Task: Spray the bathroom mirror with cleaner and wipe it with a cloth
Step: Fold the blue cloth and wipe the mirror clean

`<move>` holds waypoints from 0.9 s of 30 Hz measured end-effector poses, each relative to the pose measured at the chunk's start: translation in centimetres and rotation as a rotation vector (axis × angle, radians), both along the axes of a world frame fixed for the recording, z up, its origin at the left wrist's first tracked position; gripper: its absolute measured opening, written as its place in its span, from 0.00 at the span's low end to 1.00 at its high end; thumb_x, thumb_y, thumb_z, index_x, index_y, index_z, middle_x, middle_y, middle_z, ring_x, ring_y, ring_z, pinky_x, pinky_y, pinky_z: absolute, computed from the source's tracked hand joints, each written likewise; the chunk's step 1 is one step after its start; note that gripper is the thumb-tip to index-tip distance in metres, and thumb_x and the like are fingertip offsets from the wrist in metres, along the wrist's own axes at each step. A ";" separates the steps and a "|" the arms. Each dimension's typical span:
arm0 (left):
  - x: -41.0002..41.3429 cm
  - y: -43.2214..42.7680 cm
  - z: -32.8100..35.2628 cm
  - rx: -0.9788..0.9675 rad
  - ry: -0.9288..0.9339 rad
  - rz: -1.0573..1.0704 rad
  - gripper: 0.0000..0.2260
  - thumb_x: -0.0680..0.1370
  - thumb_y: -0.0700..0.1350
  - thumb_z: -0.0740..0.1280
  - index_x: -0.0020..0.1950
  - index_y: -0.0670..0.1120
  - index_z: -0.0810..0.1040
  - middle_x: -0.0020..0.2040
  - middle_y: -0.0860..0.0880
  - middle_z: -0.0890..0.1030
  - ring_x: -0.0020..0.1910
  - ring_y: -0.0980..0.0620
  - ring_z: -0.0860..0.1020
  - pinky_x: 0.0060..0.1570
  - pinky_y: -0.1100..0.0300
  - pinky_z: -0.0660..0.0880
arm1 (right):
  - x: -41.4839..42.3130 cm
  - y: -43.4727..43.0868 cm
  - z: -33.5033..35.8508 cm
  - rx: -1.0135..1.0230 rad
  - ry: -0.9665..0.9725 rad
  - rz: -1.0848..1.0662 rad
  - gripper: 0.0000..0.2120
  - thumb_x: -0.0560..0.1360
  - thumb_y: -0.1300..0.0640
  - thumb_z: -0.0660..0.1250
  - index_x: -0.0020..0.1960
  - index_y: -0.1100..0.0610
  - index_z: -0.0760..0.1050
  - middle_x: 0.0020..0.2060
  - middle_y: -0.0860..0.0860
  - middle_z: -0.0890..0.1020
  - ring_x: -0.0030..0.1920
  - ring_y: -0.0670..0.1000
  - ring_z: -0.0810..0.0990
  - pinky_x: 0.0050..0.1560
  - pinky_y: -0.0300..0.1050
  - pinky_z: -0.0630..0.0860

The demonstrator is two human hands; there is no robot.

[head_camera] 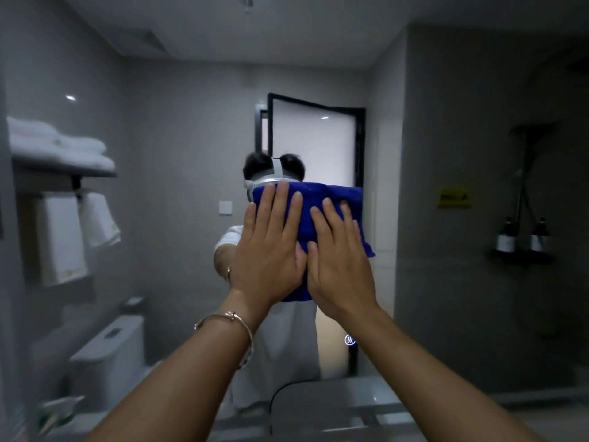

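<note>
Blue cloth [334,202] lies flat against the mirror [178,138], about level with the head of the person reflected in it. Both hands cover its lower and left part. Its upper edge and right side show beyond the fingertips, and a narrow strip of it hangs down between the two wrists.

The left hand [267,253] is spread open, palm to the cloth, its fingers [280,205] straight and pointing up; the longest reaches the cloth's top edge. The right hand [342,266] is likewise flat and open, its fingers slightly apart and leaning a little left, their tips short of the top edge. The two hands sit side by side with the thumbs meeting at the middle of the cloth. Neither hand curls round the cloth; both press it to the glass.

Both forearms rise from the bottom corners of the view and converge towards the cloth, with the wrists bent back. A thin metal bracelet [223,319] circles the left wrist.

Reflected in the glass are folded white towels [57,145] on a shelf [63,169] at left, a toilet [111,349] below them, a frosted door [315,145] with a dark frame behind the person, and at right a yellow sign [454,197] and two bottles [506,239] on a small dark ledge.
</note>
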State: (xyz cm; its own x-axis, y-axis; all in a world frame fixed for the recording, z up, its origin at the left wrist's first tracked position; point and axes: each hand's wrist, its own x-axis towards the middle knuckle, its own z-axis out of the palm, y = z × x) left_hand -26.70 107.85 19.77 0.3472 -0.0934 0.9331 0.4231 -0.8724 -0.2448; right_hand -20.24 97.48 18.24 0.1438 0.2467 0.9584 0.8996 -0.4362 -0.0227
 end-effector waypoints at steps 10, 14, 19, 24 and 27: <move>-6.7 2.8 1.9 -0.017 0.121 0.025 0.25 0.80 0.51 0.46 0.75 0.41 0.57 0.75 0.41 0.59 0.74 0.45 0.56 0.72 0.47 0.49 | -1.2 4.2 -0.1 0.077 0.077 -0.119 0.32 0.76 0.38 0.51 0.75 0.53 0.55 0.75 0.59 0.57 0.74 0.62 0.49 0.71 0.60 0.42; -5.4 1.4 3.2 -0.135 0.051 0.032 0.27 0.80 0.54 0.44 0.76 0.44 0.51 0.77 0.43 0.53 0.76 0.46 0.50 0.71 0.47 0.45 | -0.3 3.9 0.7 0.028 -0.075 -0.145 0.35 0.74 0.36 0.52 0.75 0.52 0.53 0.74 0.61 0.58 0.73 0.64 0.50 0.70 0.62 0.44; -1.8 -3.2 5.1 -0.133 0.038 -0.084 0.28 0.79 0.55 0.45 0.77 0.46 0.51 0.77 0.44 0.53 0.76 0.47 0.51 0.71 0.48 0.44 | 0.7 1.9 3.4 -0.128 -0.146 -0.141 0.45 0.72 0.37 0.61 0.77 0.54 0.40 0.77 0.53 0.48 0.75 0.57 0.43 0.72 0.57 0.40; -2.1 -3.7 5.8 -0.111 0.017 -0.121 0.26 0.80 0.55 0.45 0.77 0.47 0.51 0.77 0.44 0.52 0.76 0.48 0.50 0.70 0.49 0.43 | 8.0 -7.6 10.5 0.071 0.059 -0.190 0.31 0.74 0.47 0.55 0.76 0.49 0.56 0.76 0.57 0.54 0.76 0.62 0.49 0.73 0.62 0.47; -2.4 -3.0 5.0 -0.144 0.038 -0.079 0.27 0.79 0.56 0.44 0.77 0.47 0.49 0.77 0.45 0.50 0.76 0.48 0.48 0.71 0.48 0.43 | 9.8 -10.0 9.8 0.200 0.240 -0.183 0.30 0.76 0.45 0.53 0.77 0.49 0.53 0.77 0.57 0.52 0.76 0.61 0.46 0.73 0.64 0.47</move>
State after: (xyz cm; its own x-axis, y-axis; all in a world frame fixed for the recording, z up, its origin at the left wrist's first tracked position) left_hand -29.10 104.89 24.76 0.3795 0.0114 0.9251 0.3445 -0.9297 -0.1299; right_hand -10.44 87.46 28.09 0.3953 0.0070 0.9185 0.7654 -0.5553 -0.3252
